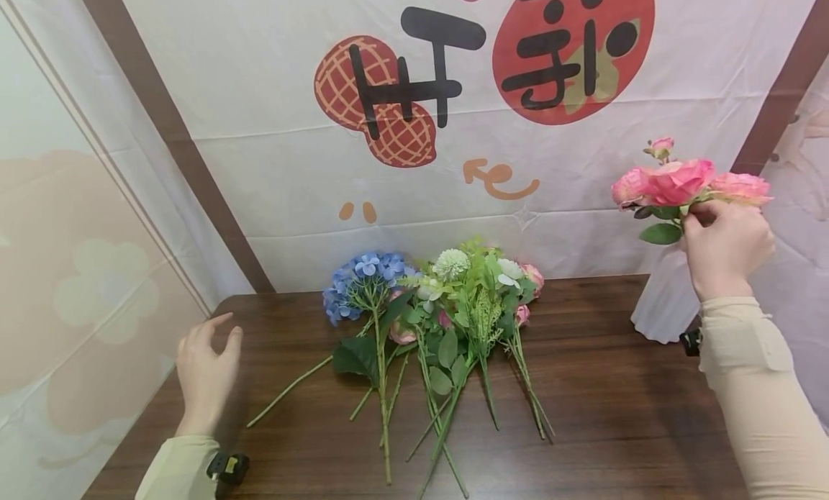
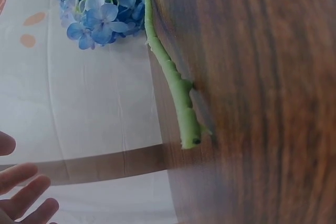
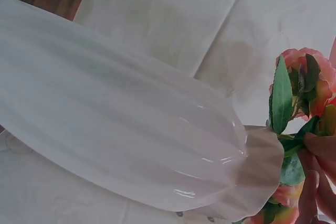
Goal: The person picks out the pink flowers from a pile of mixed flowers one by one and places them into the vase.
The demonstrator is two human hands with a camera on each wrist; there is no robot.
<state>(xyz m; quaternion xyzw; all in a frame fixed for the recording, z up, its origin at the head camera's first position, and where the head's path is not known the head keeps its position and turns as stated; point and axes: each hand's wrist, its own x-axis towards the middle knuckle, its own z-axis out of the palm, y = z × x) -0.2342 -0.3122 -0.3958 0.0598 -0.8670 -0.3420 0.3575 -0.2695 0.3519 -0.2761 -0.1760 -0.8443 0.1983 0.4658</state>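
Observation:
A spray of pink artificial roses (image 1: pixel 676 183) with green leaves is pinched just below its blooms by my right hand (image 1: pixel 732 244). Beneath it stands a white ribbed vase (image 1: pixel 663 298), whose wavy mouth (image 3: pixel 265 166) shows in the right wrist view with the fingers right at it. The stem's lower part is hidden by the vase. Over the table's left side, my left hand (image 1: pixel 209 370) is held with fingers extended and nothing in them. Nearest to it lies a cut green stem (image 2: pixel 176 90), with a blue hydrangea (image 1: pixel 365 277) farther along the table.
White pompom blooms (image 1: pixel 451 264), green sprigs (image 1: pixel 482 324) and smaller pink flowers (image 1: pixel 532 277) lie beside the hydrangea, their stems pointing toward the front of the dark wooden table (image 1: pixel 583 414). A printed white cloth (image 1: pixel 278 176) hangs right behind the table.

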